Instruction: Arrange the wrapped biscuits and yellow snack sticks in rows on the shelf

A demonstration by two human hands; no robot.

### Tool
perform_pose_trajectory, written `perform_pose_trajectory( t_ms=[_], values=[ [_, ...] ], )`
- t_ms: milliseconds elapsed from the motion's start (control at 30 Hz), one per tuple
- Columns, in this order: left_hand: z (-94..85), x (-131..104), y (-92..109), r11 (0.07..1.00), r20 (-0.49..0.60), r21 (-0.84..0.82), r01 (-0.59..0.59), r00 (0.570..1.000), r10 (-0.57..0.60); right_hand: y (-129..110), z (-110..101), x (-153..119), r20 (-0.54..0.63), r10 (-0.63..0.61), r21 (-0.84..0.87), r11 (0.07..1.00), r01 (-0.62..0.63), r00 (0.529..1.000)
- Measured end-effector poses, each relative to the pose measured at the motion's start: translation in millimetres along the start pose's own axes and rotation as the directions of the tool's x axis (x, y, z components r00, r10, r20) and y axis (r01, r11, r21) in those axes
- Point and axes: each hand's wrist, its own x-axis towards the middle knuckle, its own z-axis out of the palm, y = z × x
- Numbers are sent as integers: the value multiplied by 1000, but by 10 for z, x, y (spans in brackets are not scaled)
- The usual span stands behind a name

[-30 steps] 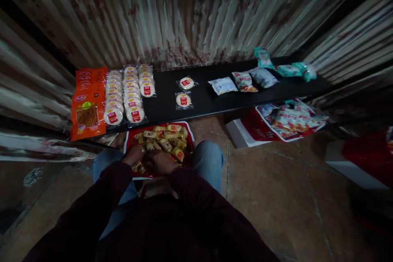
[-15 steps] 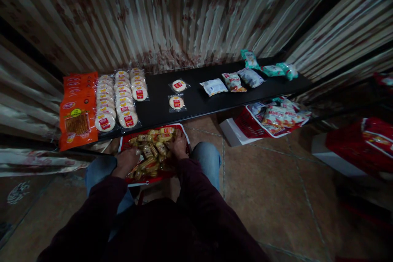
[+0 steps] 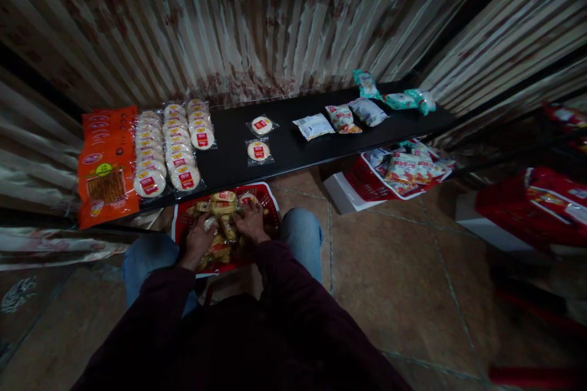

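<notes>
A red basket [image 3: 270, 196] with a pale rim sits low between my knees, partly under the shelf's front edge. It holds several small yellowish snack packets [image 3: 225, 227] in clear wrap. My left hand [image 3: 198, 243] is inside the basket's left half, its fingers curled about a shiny wrapped packet [image 3: 210, 223]. My right hand [image 3: 251, 223] lies over the packets on the right, palm down and fingers apart, touching them. Its fingertips are partly lost among the wrappers. A red-and-white label [image 3: 248, 198] shows just beyond this hand.
On the black shelf [image 3: 229, 166] are orange bags [image 3: 105, 165], overlapping rows of round wrapped crackers [image 3: 183, 177], two single crackers [image 3: 259, 150], white pouches [image 3: 314, 126] and green pouches [image 3: 365, 84]. Another filled red basket [image 3: 362, 182] stands below right. Pleated curtains [image 3: 238, 24] hang behind.
Both hands have moved inward over the packets, closer together. My right hand has left the basket's right side, my left its left edge. Packets have shifted; the view has turned slightly.
</notes>
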Motion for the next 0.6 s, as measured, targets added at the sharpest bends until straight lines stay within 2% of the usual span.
perform_pose_trajectory(
  t_ms=[167,367,467,600],
  values=[
    [-84,-2,-51,990,-91,-120,78,992,-89,-265,2,-319,18,-144,-56,988,144,989],
    [-118,-63,-33,999,-246,5,53,968,-50,-419,42,-441,102,-196,-105,973,206,975],
    [-63,-40,-76,998,-312,26,-62,948,67,-395,44,-371,119,-262,-96,957,273,958],
    [112,92,-202,967,-259,-16,-253,935,240,-279,-85,-203,129,-344,-46,935,352,930]
  ],
)
